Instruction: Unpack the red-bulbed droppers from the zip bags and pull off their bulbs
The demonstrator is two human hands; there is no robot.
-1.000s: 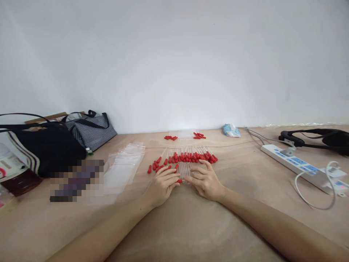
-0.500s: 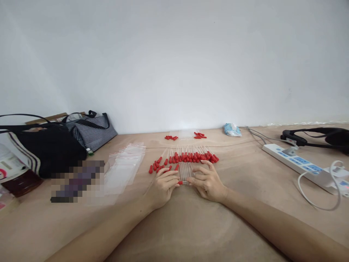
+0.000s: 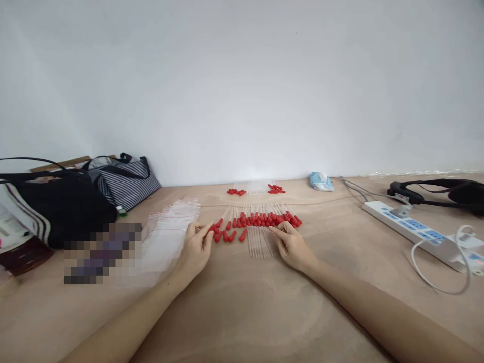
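Gripping a red bulb [image 3: 212, 228], my left hand [image 3: 195, 249] was near the bags [image 3: 166, 234]. I couldn't tell whether my right hand [image 3: 294, 247] gripped any clear tubes [image 3: 257, 244].

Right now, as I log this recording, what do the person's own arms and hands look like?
The left hand and right hand are both bare: no gloves, and no rings show. The left forearm and right forearm have no sleeve, watch, bracelet or cable in view.
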